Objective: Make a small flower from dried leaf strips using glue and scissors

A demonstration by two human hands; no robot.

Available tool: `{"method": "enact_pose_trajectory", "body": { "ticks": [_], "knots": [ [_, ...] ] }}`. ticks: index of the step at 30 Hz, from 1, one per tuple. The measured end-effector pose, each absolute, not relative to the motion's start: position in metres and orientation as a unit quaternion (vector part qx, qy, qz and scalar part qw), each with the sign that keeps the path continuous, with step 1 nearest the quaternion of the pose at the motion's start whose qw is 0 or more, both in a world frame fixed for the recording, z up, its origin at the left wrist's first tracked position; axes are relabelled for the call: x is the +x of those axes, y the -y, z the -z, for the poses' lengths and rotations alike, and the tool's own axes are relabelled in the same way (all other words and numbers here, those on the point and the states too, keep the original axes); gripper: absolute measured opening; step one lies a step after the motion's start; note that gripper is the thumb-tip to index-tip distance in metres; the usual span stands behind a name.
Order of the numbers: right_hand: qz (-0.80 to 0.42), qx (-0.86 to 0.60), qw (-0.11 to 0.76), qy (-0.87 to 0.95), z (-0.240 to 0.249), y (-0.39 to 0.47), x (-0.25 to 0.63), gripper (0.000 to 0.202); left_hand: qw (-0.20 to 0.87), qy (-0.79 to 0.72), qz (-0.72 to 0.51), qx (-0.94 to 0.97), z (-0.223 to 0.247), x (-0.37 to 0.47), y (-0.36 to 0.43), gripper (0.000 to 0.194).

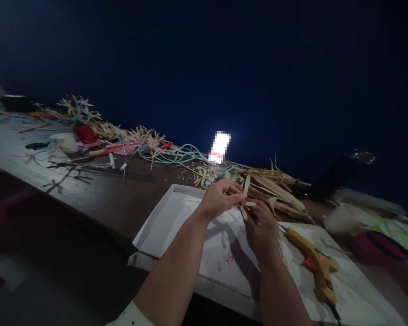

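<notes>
The left hand (221, 198) is pinching thin, papery strips (246, 184), which are fanning out pale and flat above the far part of a shallow white cardboard box (153, 222). The right hand (263, 232) is curling close beside them; shadow is dimming its fingertips, so I cannot tell whether it is gripping. Both forearms are blocking parts of the box. Crinkled dry husks (272, 188) are lying beyond, a yellow glue gun (321, 270) is resting to the right, and pixels are masking a bright patch (219, 147) behind.
</notes>
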State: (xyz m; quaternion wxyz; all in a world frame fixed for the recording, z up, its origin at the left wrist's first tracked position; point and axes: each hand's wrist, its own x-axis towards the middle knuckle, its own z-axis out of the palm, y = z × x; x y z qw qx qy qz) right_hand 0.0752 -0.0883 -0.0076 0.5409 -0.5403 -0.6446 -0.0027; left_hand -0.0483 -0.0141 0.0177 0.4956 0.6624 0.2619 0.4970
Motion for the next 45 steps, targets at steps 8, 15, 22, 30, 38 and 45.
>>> {"method": "enact_pose_trajectory", "body": {
  "ticks": [8,15,22,30,38,45],
  "knots": [
    [0.015,-0.551,0.548,0.629,0.008,0.088,0.076,0.013,0.496,-0.267,-0.518,0.644,-0.022,-0.048,0.018,0.008],
    [0.023,-0.548,0.552,0.628,0.008,0.089,0.076,0.010,0.510,-0.267,-0.520,0.631,-0.024,-0.047,0.019,0.011],
    [0.010,-0.569,0.606,0.556,0.014,0.087,0.081,0.013,0.564,-0.264,-0.520,0.584,-0.022,-0.046,0.016,0.039],
    [-0.133,-0.622,0.663,0.395,0.005,0.093,0.081,0.028,0.575,-0.265,-0.406,0.660,-0.007,-0.034,0.015,0.032],
    [-0.214,-0.576,0.691,0.381,-0.002,0.092,0.078,0.029,0.585,-0.245,-0.368,0.680,0.005,-0.026,0.016,0.027],
    [-0.228,-0.572,0.697,0.367,0.001,0.091,0.078,0.030,0.548,-0.262,-0.384,0.696,0.002,-0.024,0.018,0.015]
  ]
}}
